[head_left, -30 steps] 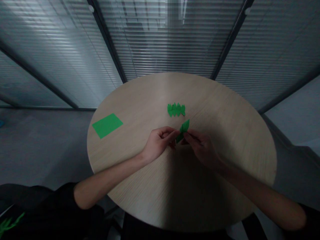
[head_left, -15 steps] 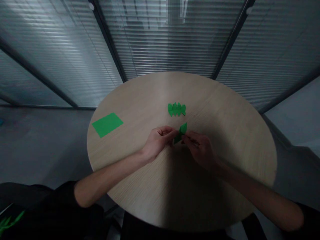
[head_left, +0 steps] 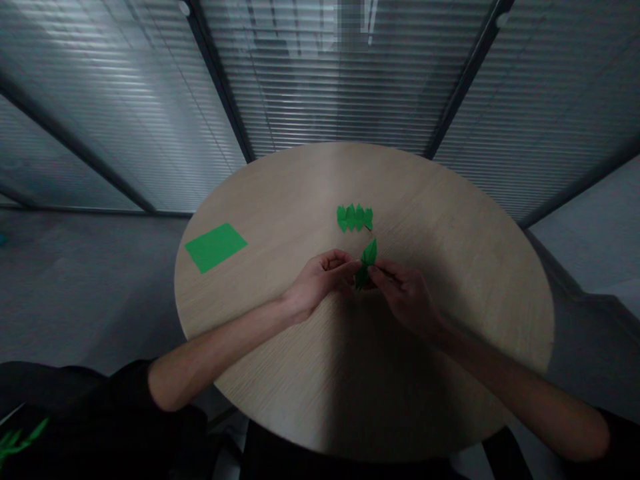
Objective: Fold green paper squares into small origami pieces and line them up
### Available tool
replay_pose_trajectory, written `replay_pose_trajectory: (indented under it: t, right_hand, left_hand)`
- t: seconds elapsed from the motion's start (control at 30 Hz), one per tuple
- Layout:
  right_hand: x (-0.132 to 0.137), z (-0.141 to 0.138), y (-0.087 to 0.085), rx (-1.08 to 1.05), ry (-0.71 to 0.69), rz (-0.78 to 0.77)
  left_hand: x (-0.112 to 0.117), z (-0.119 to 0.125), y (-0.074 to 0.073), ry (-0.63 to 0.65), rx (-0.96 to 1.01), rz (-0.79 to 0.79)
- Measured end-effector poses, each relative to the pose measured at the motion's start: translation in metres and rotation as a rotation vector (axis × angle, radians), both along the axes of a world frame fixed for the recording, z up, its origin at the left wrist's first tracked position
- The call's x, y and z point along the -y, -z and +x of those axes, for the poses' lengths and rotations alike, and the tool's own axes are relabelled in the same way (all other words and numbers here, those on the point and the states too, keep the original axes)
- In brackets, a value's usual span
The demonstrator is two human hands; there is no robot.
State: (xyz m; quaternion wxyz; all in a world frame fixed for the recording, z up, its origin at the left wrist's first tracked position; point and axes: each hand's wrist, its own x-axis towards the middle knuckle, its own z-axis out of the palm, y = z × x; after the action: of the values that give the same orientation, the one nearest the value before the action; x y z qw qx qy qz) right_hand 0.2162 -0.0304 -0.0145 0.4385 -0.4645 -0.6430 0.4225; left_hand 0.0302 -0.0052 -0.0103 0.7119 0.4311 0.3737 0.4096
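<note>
A small folded piece of green paper [head_left: 368, 264] stands tilted above the table between my hands, its pointed tip facing away from me. My left hand [head_left: 320, 279] pinches its near left side, and my right hand [head_left: 403, 291] holds its lower right side with the fingertips. Its lower end is partly hidden by my fingers. Beyond my hands, a zigzag-edged strip of folded green paper [head_left: 355, 218] lies on the round wooden table [head_left: 445, 267]. Farther left lies a flat rectangular green paper sheet [head_left: 216, 247].
Glass panels with slatted blinds and dark frames [head_left: 340, 73] stand beyond the table, with a grey floor [head_left: 85, 307] around it. A spiky green paper piece [head_left: 15, 440] lies on something dark at my lower left.
The folded green paper has turned more upright between my fingers, its tip now pointing farther up. The strip and flat sheet have not moved on the table.
</note>
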Motion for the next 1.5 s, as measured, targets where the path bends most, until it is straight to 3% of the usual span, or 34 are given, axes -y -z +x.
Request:
replay_pose_trajectory:
  t: [0.13, 0.33, 0.43, 0.77, 1.0, 1.37, 1.5]
  right_hand:
    - [-0.003, 0.001, 0.000, -0.052, -0.033, -0.066]
    - [-0.007, 0.004, 0.001, -0.214, -0.097, -0.218]
    - [-0.007, 0.004, 0.001, -0.229, -0.113, -0.227]
    - [-0.005, 0.001, 0.002, -0.180, -0.129, -0.182]
    - [-0.004, 0.003, 0.000, -0.153, -0.125, -0.163]
    - [-0.005, 0.003, -0.002, -0.140, -0.117, -0.157]
    - [-0.005, 0.005, -0.001, -0.140, -0.147, -0.180]
  left_hand:
    - [0.001, 0.000, -0.003, 0.002, -0.031, 0.057]
    - [0.006, -0.001, -0.009, -0.059, -0.225, 0.390]
    - [0.007, -0.001, -0.008, -0.085, -0.301, 0.477]
    - [0.006, -0.001, -0.004, -0.064, -0.264, 0.376]
    - [0.002, -0.003, -0.002, 0.027, -0.189, 0.333]
    - [0.005, -0.010, -0.004, -0.059, -0.442, 0.622]
    - [0.003, -0.010, 0.000, -0.066, -0.422, 0.623]
